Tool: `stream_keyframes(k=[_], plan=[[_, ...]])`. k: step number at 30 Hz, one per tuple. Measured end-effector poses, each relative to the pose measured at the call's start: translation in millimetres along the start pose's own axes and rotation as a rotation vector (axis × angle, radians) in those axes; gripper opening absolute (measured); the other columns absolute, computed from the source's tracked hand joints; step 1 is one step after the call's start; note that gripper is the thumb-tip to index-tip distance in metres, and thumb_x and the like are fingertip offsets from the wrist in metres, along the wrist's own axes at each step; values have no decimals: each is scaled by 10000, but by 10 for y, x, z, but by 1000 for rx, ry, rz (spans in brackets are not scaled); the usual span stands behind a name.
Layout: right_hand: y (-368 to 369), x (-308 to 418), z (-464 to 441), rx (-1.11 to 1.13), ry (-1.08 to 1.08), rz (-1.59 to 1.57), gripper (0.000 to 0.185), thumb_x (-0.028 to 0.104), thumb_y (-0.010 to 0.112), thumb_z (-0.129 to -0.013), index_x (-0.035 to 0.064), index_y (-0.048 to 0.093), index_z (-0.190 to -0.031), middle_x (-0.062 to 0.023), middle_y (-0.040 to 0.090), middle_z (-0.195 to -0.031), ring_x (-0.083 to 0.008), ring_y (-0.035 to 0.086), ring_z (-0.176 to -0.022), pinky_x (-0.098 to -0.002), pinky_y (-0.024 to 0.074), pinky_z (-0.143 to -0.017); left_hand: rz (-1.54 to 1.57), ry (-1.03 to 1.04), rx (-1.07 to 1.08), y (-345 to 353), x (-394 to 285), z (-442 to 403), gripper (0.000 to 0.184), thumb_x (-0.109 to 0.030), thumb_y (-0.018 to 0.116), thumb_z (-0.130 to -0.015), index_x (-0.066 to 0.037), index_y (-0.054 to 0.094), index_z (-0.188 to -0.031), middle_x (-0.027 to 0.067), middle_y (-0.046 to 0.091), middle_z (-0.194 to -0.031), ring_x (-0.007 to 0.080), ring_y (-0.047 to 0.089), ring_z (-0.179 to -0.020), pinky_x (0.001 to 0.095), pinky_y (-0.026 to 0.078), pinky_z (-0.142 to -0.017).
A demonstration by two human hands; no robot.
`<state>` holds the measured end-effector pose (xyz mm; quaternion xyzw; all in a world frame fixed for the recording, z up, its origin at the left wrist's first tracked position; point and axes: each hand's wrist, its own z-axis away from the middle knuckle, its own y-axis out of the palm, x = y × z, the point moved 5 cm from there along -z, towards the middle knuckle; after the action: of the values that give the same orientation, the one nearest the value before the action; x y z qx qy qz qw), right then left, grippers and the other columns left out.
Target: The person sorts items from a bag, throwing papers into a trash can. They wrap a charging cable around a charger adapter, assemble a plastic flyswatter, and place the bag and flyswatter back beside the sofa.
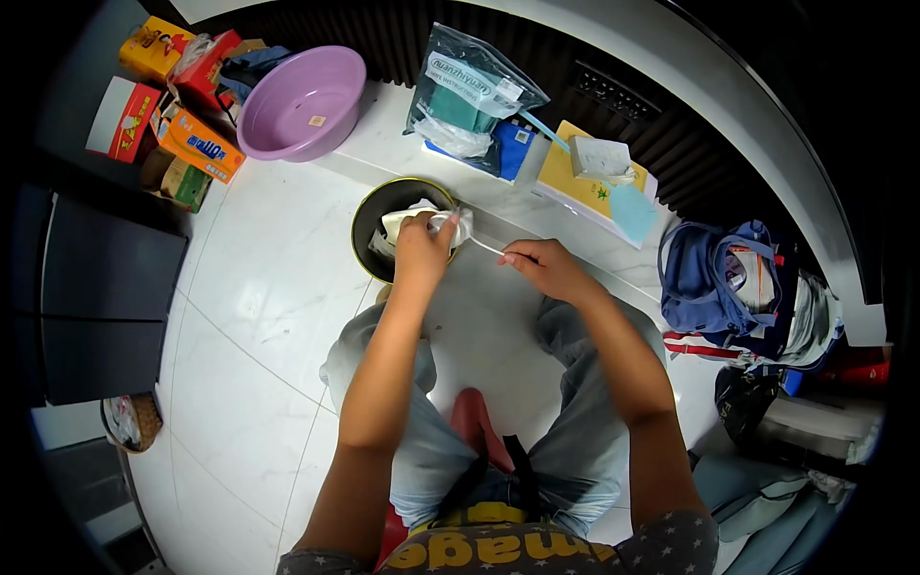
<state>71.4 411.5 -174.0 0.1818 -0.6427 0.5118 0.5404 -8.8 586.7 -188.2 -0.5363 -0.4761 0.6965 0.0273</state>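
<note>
My left hand [425,241] is closed around a loose white bundle [466,226] above the rim of a round dark bin [358,241] with a yellowish edge. From the bundle a thin white cord [487,246] runs across to my right hand [548,269]. The fingers of that hand are pinched on the cord's end, near a small dark bit I cannot make out. Crumpled whitish material [383,243] lies inside the bin, partly covered by my left hand. Whether the bundle is coiled cord or soft wrapping cannot be made out.
A purple basin [278,107] and several boxes [199,144] are at upper left. Along the white ledge lie a clear zip bag [468,101], a yellow box [565,177] and a tissue box [600,158]. A blue bag [704,287] is at right. My knees flank the floor below.
</note>
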Motion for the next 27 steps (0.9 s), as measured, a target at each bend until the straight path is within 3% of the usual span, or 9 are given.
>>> stream_keyframes(k=[1, 3, 7, 9, 12, 15, 21, 22, 27], plan=[[23, 4, -5, 69, 24, -83, 169, 186, 544, -859, 47, 632, -898, -63, 614, -756, -130, 527, -679, -264, 425, -656, 0, 0, -1, -30, -56, 12, 368, -310, 598, -826, 51, 598, -894, 209, 591, -904, 289, 592, -815, 357, 494, -719], [51, -2, 2, 134, 53, -166, 156, 168, 541, -872, 58, 638, -924, -23, 606, -733, -77, 484, -659, -223, 410, -645, 1127, -427, 240, 162, -79, 101, 343, -308, 534, -885, 26, 588, -943, 140, 605, -945, 207, 599, -846, 312, 500, -732], [135, -131, -5, 237, -27, -93, 186, 199, 544, -866, 50, 647, -908, -62, 635, -777, -126, 552, -704, -260, 433, -676, 1429, -360, 639, 290, -182, 180, 351, -313, 453, -928, -2, 532, -1069, 88, 597, -1021, 170, 595, -907, 328, 498, -810], [76, -232, -23, 244, -107, 23, 211, 224, 548, -859, 47, 652, -905, -98, 642, -776, -166, 587, -722, -292, 450, -696, 1332, -243, 924, 220, -345, 295, 327, -270, 510, -903, -7, 497, -1096, 76, 591, -1005, 149, 582, -907, 294, 468, -808], [-153, -355, -35, 113, 232, 53, 208, 225, 612, -776, 40, 647, -865, -140, 634, -787, -230, 603, -731, -309, 453, -688, 600, 71, 1201, 216, -380, 500, 375, -241, 639, -814, -46, 482, -1093, 23, 558, -901, 87, 511, -829, 232, 410, -712], [-188, -357, -48, 126, 200, 90, 219, 225, 616, -766, 22, 639, -844, -140, 627, -773, -228, 588, -699, -311, 451, -672, -24, 201, 1017, 365, -261, 562, 585, -374, 703, -716, 20, 472, -1081, 171, 602, -850, 275, 586, -869, 346, 448, -740], [-37, 3, 45, 256, 77, -108, 226, 230, 543, -840, 26, 632, -880, -14, 572, -662, -88, 491, -618, -256, 419, -604, -101, -44, 470, 338, 21, 231, 425, -318, 641, -766, 59, 570, -948, 244, 595, -916, 396, 565, -869, 436, 445, -758], [-47, 15, 32, 255, 75, -108, 226, 230, 543, -840, 26, 632, -880, -14, 572, -662, -88, 491, -618, -256, 419, -604, -50, 59, 277, 297, 43, 202, 393, -319, 642, -778, 56, 606, -891, 205, 614, -825, 337, 595, -749, 396, 458, -689], [-129, -69, 15, 202, 252, -407, 189, 190, 494, -887, 71, 631, -941, 52, 475, -662, -40, 418, -627, -206, 380, -596, 353, -137, 316, 318, 170, 110, 392, -318, 667, -773, 49, 624, -904, 146, 602, -703, 233, 557, -629, 324, 445, -618]])
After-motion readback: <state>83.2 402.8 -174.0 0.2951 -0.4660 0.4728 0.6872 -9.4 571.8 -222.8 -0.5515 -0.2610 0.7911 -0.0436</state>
